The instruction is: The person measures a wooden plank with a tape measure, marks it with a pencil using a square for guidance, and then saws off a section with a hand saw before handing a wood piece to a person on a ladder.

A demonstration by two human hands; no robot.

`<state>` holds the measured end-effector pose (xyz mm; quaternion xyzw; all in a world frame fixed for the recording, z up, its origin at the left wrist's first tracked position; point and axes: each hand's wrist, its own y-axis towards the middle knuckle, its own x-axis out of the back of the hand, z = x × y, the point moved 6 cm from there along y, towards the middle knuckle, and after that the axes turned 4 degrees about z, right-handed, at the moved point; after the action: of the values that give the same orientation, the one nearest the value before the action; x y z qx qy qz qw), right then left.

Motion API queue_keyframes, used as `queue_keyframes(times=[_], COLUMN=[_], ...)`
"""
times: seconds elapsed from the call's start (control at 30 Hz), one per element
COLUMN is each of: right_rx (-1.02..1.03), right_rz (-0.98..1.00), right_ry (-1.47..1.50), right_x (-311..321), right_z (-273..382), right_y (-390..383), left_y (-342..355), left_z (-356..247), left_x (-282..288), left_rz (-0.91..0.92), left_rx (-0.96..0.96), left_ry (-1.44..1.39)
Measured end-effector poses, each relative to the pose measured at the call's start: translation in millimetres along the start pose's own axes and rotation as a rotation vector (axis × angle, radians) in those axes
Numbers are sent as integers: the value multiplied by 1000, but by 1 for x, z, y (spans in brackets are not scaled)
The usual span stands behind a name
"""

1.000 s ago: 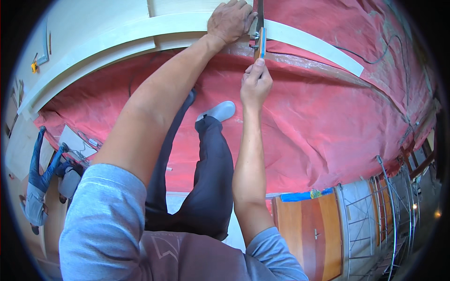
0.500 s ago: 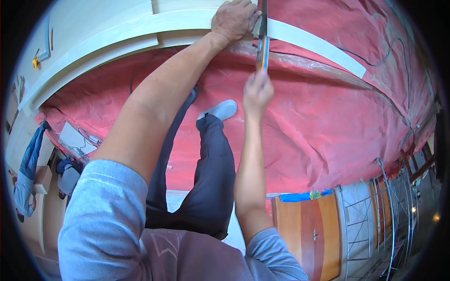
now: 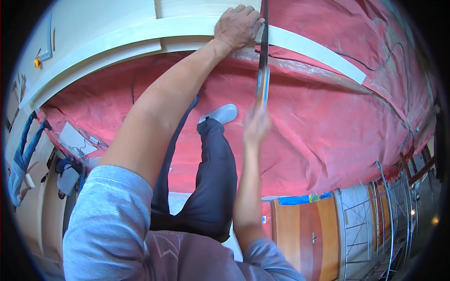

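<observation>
My left hand [image 3: 238,25] lies flat on a curved cream board [image 3: 117,42], its fingers beside a long thin saw-like tool [image 3: 262,56]. The tool has a dark blade that crosses the board's edge and an orange and blue part at the bottom. My right hand [image 3: 256,127], blurred, grips the lower end of the tool below the board. Both arms reach up from the lower edge of the picture.
A red sheet [image 3: 328,122] covers the floor under the board. My dark trouser leg and grey shoe [image 3: 220,114] stand on it. A yellow tape measure [image 3: 36,62] lies upper left. A wooden door [image 3: 304,229] and metal frames [image 3: 379,220] are lower right; a person in blue [image 3: 21,154] is at left.
My right hand has slid down, away from the board, pulling the tool's lower end with it. My left hand stays on the board.
</observation>
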<state>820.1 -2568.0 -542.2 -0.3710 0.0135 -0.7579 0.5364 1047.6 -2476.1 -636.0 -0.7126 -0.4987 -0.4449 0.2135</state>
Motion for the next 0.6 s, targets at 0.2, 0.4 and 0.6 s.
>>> queue_keyframes(times=[0.2,0.4,0.6], right_rx=[-174,-284,-154], right_rz=[22,118,34], right_ry=[349,304,325], right_x=[-30,55,-27], right_z=[-16,-2,-41], right_y=[49,-136,55], left_y=[3,-5,7], left_z=[-9,4,-25], left_x=[-8,-1,-15], left_rz=[78,31,23], left_rx=[-12,12,-22], left_ry=[31,-2,-50])
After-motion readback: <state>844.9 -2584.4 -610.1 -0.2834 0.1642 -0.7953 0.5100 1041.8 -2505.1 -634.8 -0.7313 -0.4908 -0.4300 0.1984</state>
